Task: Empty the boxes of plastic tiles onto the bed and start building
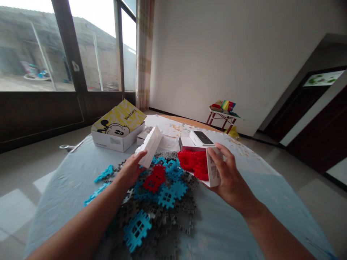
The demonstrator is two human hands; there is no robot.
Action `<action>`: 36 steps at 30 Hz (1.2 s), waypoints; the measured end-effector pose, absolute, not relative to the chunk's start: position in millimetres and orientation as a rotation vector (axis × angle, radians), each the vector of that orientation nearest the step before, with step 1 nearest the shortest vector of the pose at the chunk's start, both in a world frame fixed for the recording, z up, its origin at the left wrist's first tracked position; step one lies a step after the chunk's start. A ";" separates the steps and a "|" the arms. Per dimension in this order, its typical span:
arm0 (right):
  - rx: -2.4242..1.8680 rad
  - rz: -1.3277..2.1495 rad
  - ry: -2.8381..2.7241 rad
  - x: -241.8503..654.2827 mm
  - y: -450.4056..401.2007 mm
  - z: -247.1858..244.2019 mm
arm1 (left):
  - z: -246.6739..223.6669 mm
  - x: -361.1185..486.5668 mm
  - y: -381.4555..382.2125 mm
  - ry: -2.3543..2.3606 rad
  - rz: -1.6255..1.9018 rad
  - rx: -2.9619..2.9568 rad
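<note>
My right hand (pixel 229 177) is closed around a small white box (pixel 214 170), tilted with its open side facing left. Red plastic building pieces (pixel 193 163) are packed inside it. Over on the left, my left hand (pixel 131 168) grips a thin white tray-like piece (pixel 150 144), possibly a box lid or insert, held up at a slant. Beneath both hands spreads a heap of interlocking building pieces, mostly grey, with several blue ones (pixel 137 229) and a red piece (pixel 155 178) on top.
A yellow-topped BOBDOG shoebox (pixel 119 126) stands at the table's back left. Behind my right hand lies a white phone box (pixel 201 138) with a dark picture. A spoon (pixel 67 147) sits at the left edge of the cloth-covered table (pixel 238 224). A small table (pixel 223 115) stands by the wall.
</note>
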State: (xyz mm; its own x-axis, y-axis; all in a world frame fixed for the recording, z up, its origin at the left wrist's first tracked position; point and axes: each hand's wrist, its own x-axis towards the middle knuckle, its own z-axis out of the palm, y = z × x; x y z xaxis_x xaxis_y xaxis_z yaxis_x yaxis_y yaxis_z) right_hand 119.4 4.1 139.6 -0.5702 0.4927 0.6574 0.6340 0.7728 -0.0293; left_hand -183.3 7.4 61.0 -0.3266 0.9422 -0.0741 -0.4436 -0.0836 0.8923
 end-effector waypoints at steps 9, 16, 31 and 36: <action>-0.818 -0.275 -2.310 114.8 11.1 136.2 | 61.7 -179.6 6.7 1.054 1.642 0.691; -0.841 -0.230 -2.244 127.7 13.9 133.0 | 59.6 -180.1 7.4 1.031 1.642 0.674; -0.746 -0.229 -2.441 139.8 -2.8 140.3 | 70.0 -183.5 5.2 0.952 1.791 0.630; -0.704 -0.405 -2.484 156.1 -11.5 147.1 | 79.6 -175.9 0.6 0.926 1.838 0.671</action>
State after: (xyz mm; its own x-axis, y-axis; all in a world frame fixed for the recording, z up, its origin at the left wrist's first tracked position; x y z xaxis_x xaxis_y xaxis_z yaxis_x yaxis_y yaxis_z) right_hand 156.1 -11.5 147.1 -0.7287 0.3992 0.5565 0.5553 0.8200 0.1390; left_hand -175.9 0.6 79.6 -0.4099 0.9104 0.0563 -0.4967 -0.2746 0.8234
